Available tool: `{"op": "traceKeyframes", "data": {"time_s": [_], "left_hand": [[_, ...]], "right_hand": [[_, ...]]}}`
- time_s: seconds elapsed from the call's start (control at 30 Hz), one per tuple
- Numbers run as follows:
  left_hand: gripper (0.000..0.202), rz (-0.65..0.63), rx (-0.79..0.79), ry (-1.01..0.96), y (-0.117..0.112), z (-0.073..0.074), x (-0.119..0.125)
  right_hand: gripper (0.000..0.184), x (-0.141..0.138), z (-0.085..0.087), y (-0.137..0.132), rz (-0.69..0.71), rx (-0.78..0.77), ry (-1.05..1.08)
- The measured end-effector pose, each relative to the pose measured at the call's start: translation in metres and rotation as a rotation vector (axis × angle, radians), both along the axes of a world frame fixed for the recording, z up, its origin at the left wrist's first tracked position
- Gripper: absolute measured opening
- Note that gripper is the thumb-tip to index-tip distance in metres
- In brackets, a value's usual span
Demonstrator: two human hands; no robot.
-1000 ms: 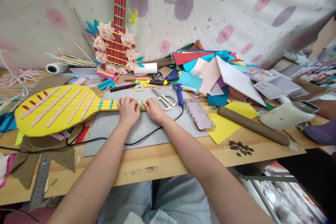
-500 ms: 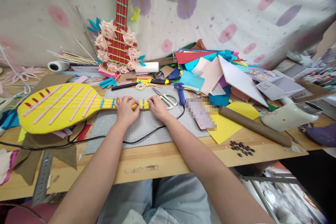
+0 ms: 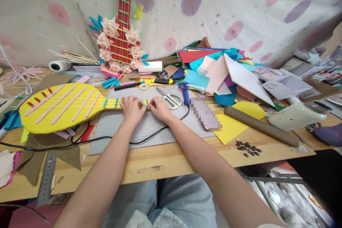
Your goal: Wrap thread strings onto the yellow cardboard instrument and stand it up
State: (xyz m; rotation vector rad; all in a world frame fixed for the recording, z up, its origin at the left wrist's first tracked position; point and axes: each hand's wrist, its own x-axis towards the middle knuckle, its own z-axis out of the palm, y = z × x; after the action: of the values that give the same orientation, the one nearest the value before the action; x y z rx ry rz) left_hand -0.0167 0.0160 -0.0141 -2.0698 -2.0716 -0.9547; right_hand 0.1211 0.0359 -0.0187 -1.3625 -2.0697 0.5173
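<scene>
A yellow craft guitar (image 3: 45, 114) lies flat with its body to the left and its neck pointing right. Pink strips cross the body, and blue strips cross the neck like frets. My left hand (image 3: 133, 108) curls over the neck, its fingers closed around it. At the neck's right end my right hand (image 3: 159, 109) pinches the tip. Whether a small strip or string sits between the fingers is hidden. Beneath the neck is a grey cutting mat (image 3: 109, 131). Scissors (image 3: 172, 100) and a blue glue gun (image 3: 185, 92) lie just beyond my right hand.
A red paper guitar with flowers (image 3: 120, 48) stands against the curtain. A black cord (image 3: 149, 138) crosses the mat. To the right are colored paper sheets (image 3: 211, 74), a brown tube (image 3: 259, 125), a white jar (image 3: 296, 115) and several dark beads (image 3: 248, 148).
Both hands stay at the neck; the left has shifted slightly right along it, and the right hand has moved slightly in toward it. The whole view has shifted a little.
</scene>
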Motion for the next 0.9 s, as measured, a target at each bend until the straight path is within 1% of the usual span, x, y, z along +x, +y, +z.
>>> {"op": "traceKeyframes", "data": {"time_s": [0.13, 0.33, 0.5, 0.6, 0.7, 0.8, 0.9], "left_hand": [[0.008, 0.011, -0.001, -0.008, 0.003, 0.000, 0.002], [0.010, -0.036, 0.023, 0.023, 0.005, -0.002, 0.001], [0.008, -0.030, 0.024, 0.016, 0.004, -0.004, -0.001], [0.007, -0.044, 0.036, 0.028, 0.003, -0.004, -0.002], [0.006, -0.050, 0.039, 0.039, 0.001, -0.004, -0.003], [0.004, -0.055, 0.036, 0.036, 0.000, -0.003, -0.002], [0.005, -0.055, 0.035, 0.028, 0.001, -0.002, 0.000]], "right_hand": [[0.008, -0.006, 0.002, -0.001, -0.051, -0.018, -0.034], [0.008, -0.012, 0.004, -0.001, -0.094, -0.034, -0.038], [0.008, -0.004, 0.002, 0.001, -0.057, -0.053, 0.032], [0.007, 0.003, 0.003, 0.003, -0.018, -0.048, 0.074], [0.006, 0.008, 0.004, 0.005, -0.012, -0.031, 0.098], [0.008, 0.016, 0.007, 0.008, -0.084, 0.003, 0.065], [0.012, 0.028, 0.012, 0.010, -0.241, 0.057, -0.059]]}}
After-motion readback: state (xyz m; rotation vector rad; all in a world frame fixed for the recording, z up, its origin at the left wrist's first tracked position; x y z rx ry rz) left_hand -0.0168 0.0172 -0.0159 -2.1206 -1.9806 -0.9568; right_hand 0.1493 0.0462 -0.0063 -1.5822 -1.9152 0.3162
